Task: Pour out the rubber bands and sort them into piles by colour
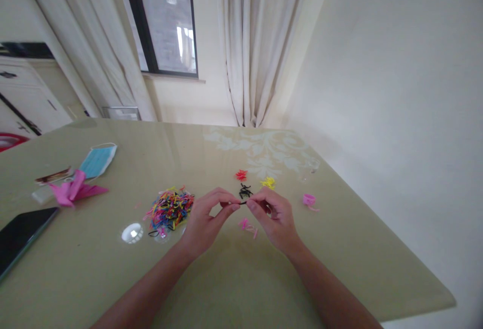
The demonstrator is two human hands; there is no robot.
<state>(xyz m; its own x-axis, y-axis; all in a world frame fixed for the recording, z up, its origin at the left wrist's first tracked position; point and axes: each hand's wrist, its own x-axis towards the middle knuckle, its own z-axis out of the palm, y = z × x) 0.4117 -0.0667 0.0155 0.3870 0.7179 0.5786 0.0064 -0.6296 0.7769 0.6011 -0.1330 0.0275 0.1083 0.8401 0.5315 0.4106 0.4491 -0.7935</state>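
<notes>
Between my two hands a small black rubber band (pixel 243 203) is pinched at both ends. My left hand (pixel 205 221) grips its left end between thumb and forefinger; my right hand (pixel 276 217) has the other end. Just beyond the fingertips lies a little heap of black rubber bands (pixel 245 190). Red bands (pixel 241 174) sit behind it, yellow bands (pixel 268 183) to the right, and pink bands (pixel 248 227) nearer me. Left of my left hand is a big mixed pile of coloured rubber bands (pixel 171 209).
A pink roll (pixel 309 199) lies on the right of the table (pixel 234 289). Toward the left are a clear dome-shaped piece (pixel 132 233), a pink folded-paper bird (pixel 75 189), a blue face mask (pixel 98 161) and a dark phone (pixel 24 236). A wall rises beyond the table's right edge.
</notes>
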